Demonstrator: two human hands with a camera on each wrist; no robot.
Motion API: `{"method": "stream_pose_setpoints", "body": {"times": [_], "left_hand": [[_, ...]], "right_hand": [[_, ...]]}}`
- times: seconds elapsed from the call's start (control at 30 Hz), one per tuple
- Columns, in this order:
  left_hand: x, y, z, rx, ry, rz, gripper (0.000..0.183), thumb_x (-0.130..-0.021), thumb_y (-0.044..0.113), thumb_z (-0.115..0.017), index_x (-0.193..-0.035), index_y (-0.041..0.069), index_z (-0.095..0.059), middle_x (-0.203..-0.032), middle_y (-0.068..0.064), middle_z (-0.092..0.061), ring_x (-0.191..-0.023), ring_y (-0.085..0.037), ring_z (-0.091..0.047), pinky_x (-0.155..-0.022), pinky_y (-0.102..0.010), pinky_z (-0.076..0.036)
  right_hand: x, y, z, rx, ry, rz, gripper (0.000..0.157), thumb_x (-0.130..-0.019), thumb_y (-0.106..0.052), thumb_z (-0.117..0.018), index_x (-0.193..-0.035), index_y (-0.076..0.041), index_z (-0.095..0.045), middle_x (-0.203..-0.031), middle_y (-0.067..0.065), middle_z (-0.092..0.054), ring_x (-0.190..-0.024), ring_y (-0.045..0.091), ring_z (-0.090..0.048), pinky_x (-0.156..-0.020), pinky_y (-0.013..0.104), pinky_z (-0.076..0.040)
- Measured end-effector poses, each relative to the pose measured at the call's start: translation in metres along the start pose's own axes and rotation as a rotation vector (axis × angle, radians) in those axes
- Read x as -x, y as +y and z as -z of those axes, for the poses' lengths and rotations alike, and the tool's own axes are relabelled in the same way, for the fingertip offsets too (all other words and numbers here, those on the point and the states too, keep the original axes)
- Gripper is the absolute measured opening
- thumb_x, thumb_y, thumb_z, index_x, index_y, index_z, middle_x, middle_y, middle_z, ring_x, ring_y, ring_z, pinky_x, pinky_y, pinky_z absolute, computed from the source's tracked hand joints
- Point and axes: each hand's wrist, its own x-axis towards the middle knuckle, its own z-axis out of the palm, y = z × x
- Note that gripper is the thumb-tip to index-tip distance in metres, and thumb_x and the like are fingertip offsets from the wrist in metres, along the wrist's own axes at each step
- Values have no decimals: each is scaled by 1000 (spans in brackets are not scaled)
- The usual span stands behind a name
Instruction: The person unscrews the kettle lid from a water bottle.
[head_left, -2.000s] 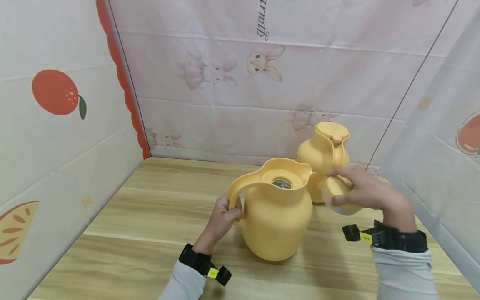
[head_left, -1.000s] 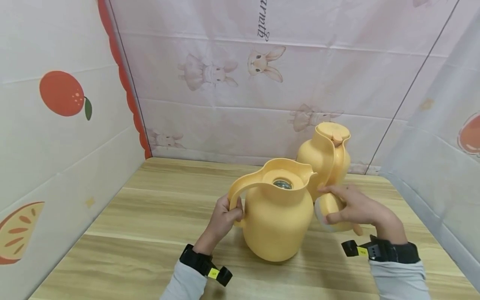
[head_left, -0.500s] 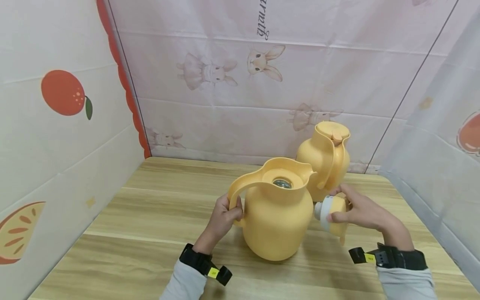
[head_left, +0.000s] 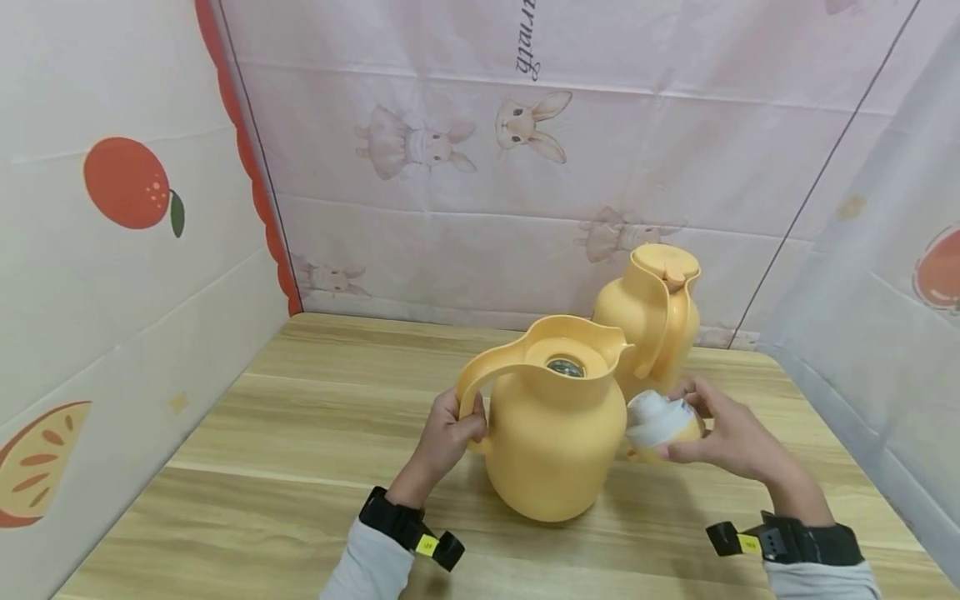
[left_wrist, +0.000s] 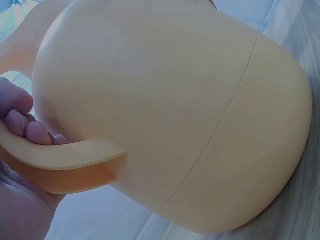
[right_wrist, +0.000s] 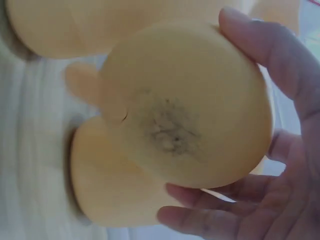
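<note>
A yellow vacuum jug stands upright on the table, its mouth uncovered and showing a dark, shiny round opening. My left hand grips its handle, fingers wrapped through the loop in the left wrist view. To the right of the jug, my right hand holds the jug lid above the table, thumb on one side and fingers on the other. The lid's white underside is tilted upward in the head view. Its yellow top with dark smudges and a small orange tab fills the right wrist view.
Behind the lid, a second yellow jug stands with its lid on, near the back wall. The wood-grain table is bounded by printed cloth walls at the back and both sides.
My right hand has moved slightly down and turned the lid over, from yellow top up, through sideways, to white underside up. The left hand and the jug have stayed in place.
</note>
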Motion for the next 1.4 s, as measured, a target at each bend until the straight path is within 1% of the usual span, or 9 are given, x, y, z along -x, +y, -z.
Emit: {"method": "stream_pose_setpoints", "body": {"times": [0.1, 0.23, 0.33, 0.5, 0.63, 0.8, 1.0, 1.2, 1.4], "left_hand": [[-1, 2, 0, 4, -8, 0, 14, -70, -17, -40, -70, -3, -42, -55, -2, -41, -47, -12, -34, -45, -21, -30], [-1, 14, -2, 9, -10, -7, 15, -70, -18, -39, -69, -3, -41, -55, -3, -41, -48, -11, -34, -46, -21, -30], [0, 23, -4, 6, -8, -15, 15, -70, -17, -40, -69, -3, -41, -54, -3, -41, -47, -10, -35, -46, -20, -30], [1, 27, -5, -6, -4, -11, 15, -70, -18, -39, -69, -3, -41, -54, -5, -40, -48, -10, -34, -46, -21, -30], [1, 29, -5, -19, 1, 0, 14, -69, -18, -39, -69, -4, -40, -55, -3, -40, -48, -10, -34, -47, -20, -30], [1, 24, -4, -9, -5, -3, 14, -69, -18, -40, -69, -4, -40, -55, -2, -40, -48, -13, -35, -47, -21, -30], [0, 5, 0, -2, -5, 5, 14, -69, -17, -40, -70, -3, -42, -55, -1, -41, -47, -14, -35, -45, -21, -30], [0, 3, 1, -6, 0, 7, 14, -68, -16, -41, -70, -3, -42, -55, -1, -40, -47, -12, -35, -44, -21, -30], [0, 1, 1, -4, -4, 15, 14, -70, -17, -40, -71, -3, -42, -56, 0, -41, -48, -12, -36, -46, -21, -31]], "right_hand": [[3, 5, -5, 16, 30, -6, 66, -59, -30, -83, -105, -5, -43, -100, 15, -56, -91, 31, -53, -66, 42, -50], [8, 8, -11, 45, 67, -33, 70, -58, -32, -83, -104, -1, -40, -105, 21, -54, -95, 36, -52, -71, 48, -47], [11, 9, -13, 10, 77, -39, 74, -62, -30, -82, -112, 0, -36, -110, 24, -52, -95, 36, -51, -71, 48, -46], [14, 8, -14, -18, 86, -39, 83, -66, -26, -80, -130, 2, -34, -117, 25, -50, -97, 36, -49, -69, 45, -47], [15, 7, -14, 21, 105, -51, 84, -65, -27, -80, -130, 5, -37, -116, 24, -51, -99, 39, -49, -70, 48, -46], [16, 7, -18, -8, 118, -78, 84, -62, -24, -82, -125, 7, -36, -113, 23, -49, -98, 37, -48, -73, 48, -45], [17, 7, -19, -51, 84, -108, 97, -64, -22, -81, -134, 10, -22, -118, 31, -45, -103, 42, -45, -79, 55, -42], [18, 10, -20, -6, 62, -107, 89, -61, -20, -81, -128, 13, -32, -117, 29, -47, -103, 39, -47, -80, 56, -42], [21, 13, -22, -14, 44, -150, 90, -57, -22, -83, -122, 13, -32, -115, 28, -47, -103, 38, -47, -85, 57, -40]]}}
